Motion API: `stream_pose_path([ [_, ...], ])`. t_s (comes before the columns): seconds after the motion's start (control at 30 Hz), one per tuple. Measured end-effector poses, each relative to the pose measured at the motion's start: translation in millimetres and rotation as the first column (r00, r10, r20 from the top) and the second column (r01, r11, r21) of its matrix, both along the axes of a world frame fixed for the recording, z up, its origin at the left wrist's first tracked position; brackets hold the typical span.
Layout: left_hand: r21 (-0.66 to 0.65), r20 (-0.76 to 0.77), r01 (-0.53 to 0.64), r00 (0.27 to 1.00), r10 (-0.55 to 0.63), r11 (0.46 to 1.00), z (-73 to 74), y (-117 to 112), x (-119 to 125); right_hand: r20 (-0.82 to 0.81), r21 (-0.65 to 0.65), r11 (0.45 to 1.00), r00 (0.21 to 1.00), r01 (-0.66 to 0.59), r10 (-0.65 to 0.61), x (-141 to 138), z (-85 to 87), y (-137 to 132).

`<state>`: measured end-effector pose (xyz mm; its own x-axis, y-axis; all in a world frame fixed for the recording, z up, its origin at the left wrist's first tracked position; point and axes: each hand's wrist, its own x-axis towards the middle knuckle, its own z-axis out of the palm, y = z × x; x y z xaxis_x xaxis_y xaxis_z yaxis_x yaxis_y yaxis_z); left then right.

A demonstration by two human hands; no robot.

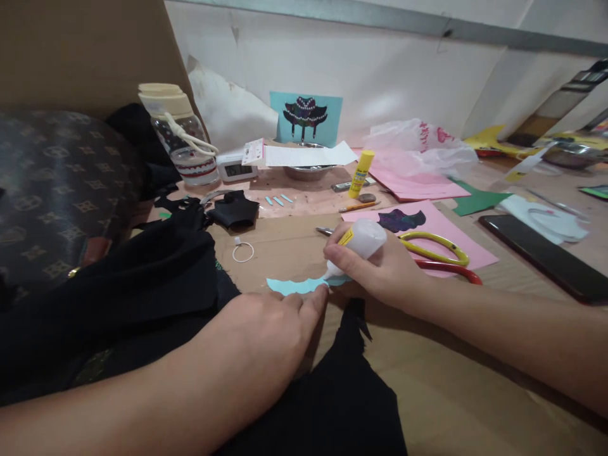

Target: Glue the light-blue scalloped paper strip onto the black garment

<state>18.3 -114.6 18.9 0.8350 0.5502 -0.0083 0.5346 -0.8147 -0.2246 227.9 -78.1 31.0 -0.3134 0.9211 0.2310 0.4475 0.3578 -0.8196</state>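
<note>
My right hand (365,266) is wrapped round a white glue bottle (367,237), tipped so its nozzle meets a light blue paper strip (294,287). That strip has a wavy edge and lies on the brown cardboard. Fingertips of my left hand (275,329) press the strip down just beside the nozzle; its other fingers look curled and partly hidden. Black cloth (346,392) lies below both hands. Right of the bottle are scissors (434,250) with one yellow and one red handle, on pink paper (470,253) with a dark cut piece (403,220).
A glue stick (361,174), pencil (360,206) and white ring (243,252) lie beyond my hands. A decorated blue card (306,118) leans at the back near a metal bowl (308,172). A drink bottle (180,136) stands left; a phone (546,256) lies right.
</note>
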Motion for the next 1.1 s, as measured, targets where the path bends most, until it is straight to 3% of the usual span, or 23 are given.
stream_pose_path([
  [0.13, -0.067, 0.03, 0.006, 1.0, -0.004, 0.998, -1.5, 0, 1, 0.0, 0.014, 1.0, 1.0, 0.006, -0.006, 1, -1.3, -1],
  [0.37, -0.048, 0.004, 0.035, 0.999, -0.035, 0.998, -0.6, -2, 1, -0.035, 0.029, 1.0, 0.999, -0.011, 0.012, 2, -2.1, 2],
  [0.6, -0.183, -0.007, 0.037, 0.999, -0.039, 0.982, 6.3, 0, 0, -0.056, 0.01, 1.0, 0.998, 0.026, -0.026, 1, -0.1, 0],
  [0.83, -0.143, -0.052, 0.068, 0.996, -0.076, 0.987, 13.2, -1, 5, -0.068, 0.003, 1.0, 0.997, 0.03, -0.03, 1, 0.6, 0],
  [1.1, -0.164, -0.041, 0.039, 0.998, -0.046, 0.986, 10.1, 0, 4, -0.056, 0.027, 0.999, 0.998, 0.024, -0.022, 0, 1.6, -2],
])
